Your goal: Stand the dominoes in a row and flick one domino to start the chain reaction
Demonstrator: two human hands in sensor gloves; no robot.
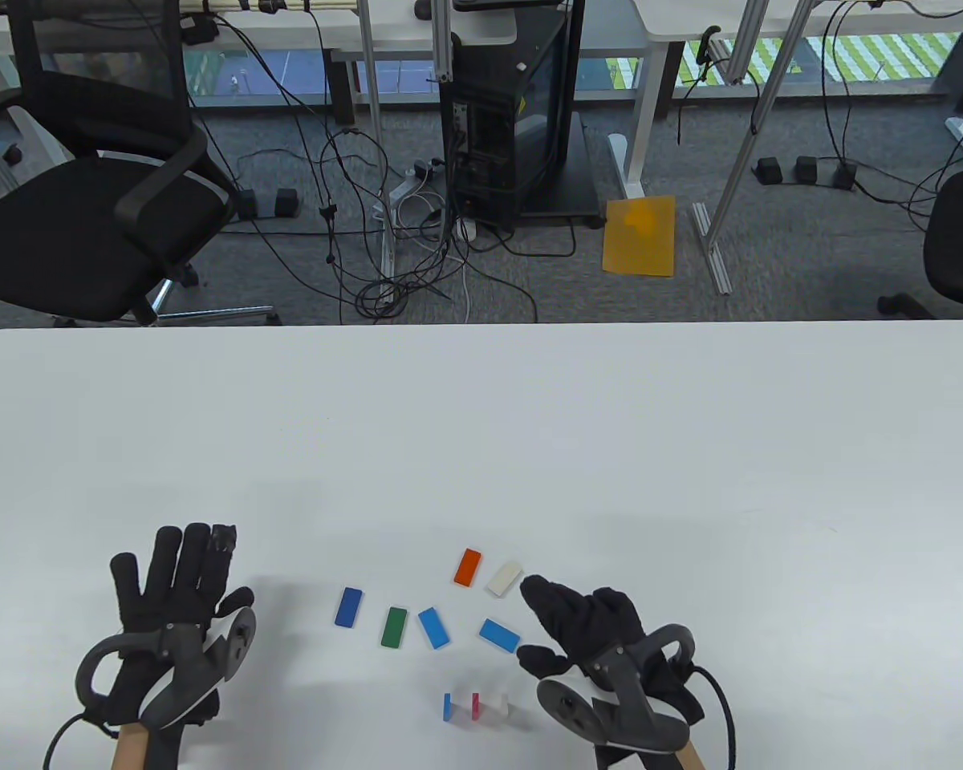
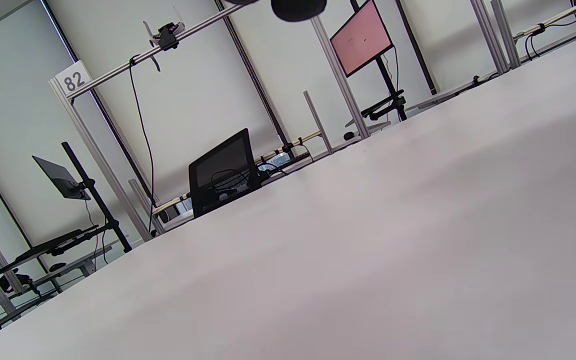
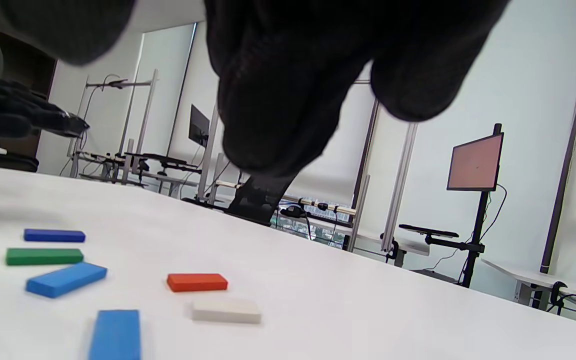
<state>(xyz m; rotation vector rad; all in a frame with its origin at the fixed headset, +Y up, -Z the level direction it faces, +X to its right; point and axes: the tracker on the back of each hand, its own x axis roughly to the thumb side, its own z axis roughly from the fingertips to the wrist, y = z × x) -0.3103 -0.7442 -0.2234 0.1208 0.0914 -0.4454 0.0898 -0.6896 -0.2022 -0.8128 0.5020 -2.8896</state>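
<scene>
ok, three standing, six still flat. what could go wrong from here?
1. The right hand hovers just behind the standing row: blue domino, pink domino, white domino. A brush from it on the way back could topple them early.
2. The flat white domino lies almost against the orange domino, so picking it up may nudge the orange one.

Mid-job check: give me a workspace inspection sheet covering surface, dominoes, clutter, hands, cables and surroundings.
Surface: white table, bare beyond the dominoes.
Job's things: three dominoes stand in a row, blue, pink, white; six lie flat: dark blue, green, light blue, second light blue, orange, white.
Clutter: nothing seen.
Grippers: left hand flat on the table, fingers straight; right hand empty, fingertip near the flat white domino.
Cables: glove leads at both wrists; tangle on the floor.
Surroundings: office chair, computer tower, yellow sheet.
</scene>
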